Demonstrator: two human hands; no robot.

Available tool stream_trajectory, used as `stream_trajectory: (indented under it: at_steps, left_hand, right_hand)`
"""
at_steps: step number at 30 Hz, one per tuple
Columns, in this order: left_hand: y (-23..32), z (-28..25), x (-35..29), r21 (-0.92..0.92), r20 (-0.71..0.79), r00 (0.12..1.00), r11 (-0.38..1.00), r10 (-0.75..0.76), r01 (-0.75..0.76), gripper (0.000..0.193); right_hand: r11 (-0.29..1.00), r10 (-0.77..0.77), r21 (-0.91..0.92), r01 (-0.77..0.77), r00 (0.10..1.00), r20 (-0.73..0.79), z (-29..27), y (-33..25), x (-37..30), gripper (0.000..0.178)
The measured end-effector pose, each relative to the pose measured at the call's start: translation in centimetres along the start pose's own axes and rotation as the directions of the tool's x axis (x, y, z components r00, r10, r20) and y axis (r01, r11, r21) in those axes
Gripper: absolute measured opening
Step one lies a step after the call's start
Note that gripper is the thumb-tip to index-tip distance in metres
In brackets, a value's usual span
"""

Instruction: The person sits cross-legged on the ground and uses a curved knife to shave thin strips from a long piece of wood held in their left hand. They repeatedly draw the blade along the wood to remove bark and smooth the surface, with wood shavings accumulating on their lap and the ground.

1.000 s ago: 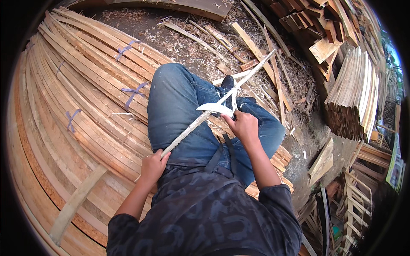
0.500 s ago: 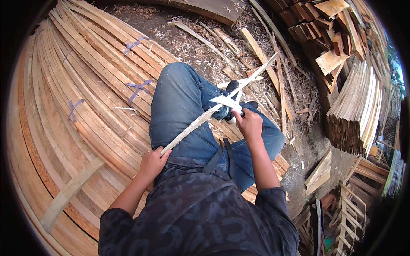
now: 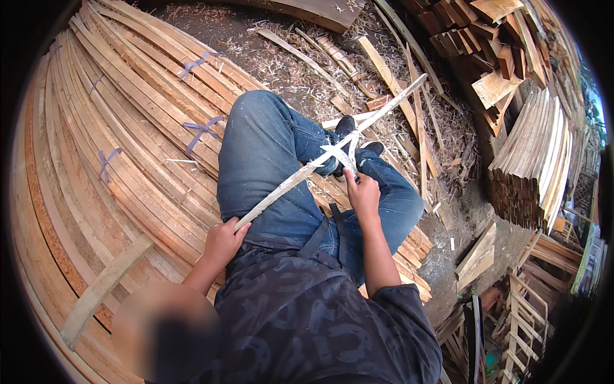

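Note:
My left hand is closed around the near end of a long, pale wooden stick. The stick slants across my lap toward the far right, its rough edge showing small splinters. Beside its middle, my right hand is closed, thumb forward, on a bright white curved piece. Whether this piece is a knife blade or a peeled strip of wood I cannot tell; its lower end is hidden in my fist. It meets or crosses the stick just beyond my fingers.
Long wooden slats tied with purple strips lie under me and to the left. Shavings and loose boards cover the ground ahead. Stacked wood stands at right. A short batten lies across the slats at lower left.
The stick has shifted slightly, its far end reaching farther right and forward. My left hand has moved a little left. The white piece in my right hand has turned and looks narrower.

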State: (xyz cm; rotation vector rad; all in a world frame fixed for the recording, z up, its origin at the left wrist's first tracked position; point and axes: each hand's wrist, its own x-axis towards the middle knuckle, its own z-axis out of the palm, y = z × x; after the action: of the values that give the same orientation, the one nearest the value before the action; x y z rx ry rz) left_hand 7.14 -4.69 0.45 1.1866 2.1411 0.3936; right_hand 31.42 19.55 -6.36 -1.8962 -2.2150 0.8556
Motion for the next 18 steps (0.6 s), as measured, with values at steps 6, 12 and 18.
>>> stream_trajectory:
  at_steps: [6, 12, 18]
  left_hand:
    - [0.4, 0.0, 0.3, 0.011, -0.012, 1.0, 1.0, 0.0, 0.0, 0.037]
    - [0.9, -0.4, 0.6, 0.012, 0.037, 0.998, 0.999, -0.048, 0.048, 0.036]
    - [0.8, 0.2, 0.0, 0.001, -0.037, 0.999, 0.999, -0.037, 0.037, 0.037]
  right_hand:
    - [0.99, -0.093, 0.099, 0.097, 0.995, -0.045, -2.2, -0.2, -1.2, 0.052]
    - [0.963, -0.201, -0.226, 0.15, 0.954, -0.221, -3.9, -2.4, 3.4, 0.053]
    - [0.888, -0.45, -0.182, 0.423, 0.88, -0.15, -2.0, -3.4, 1.9, 0.051]
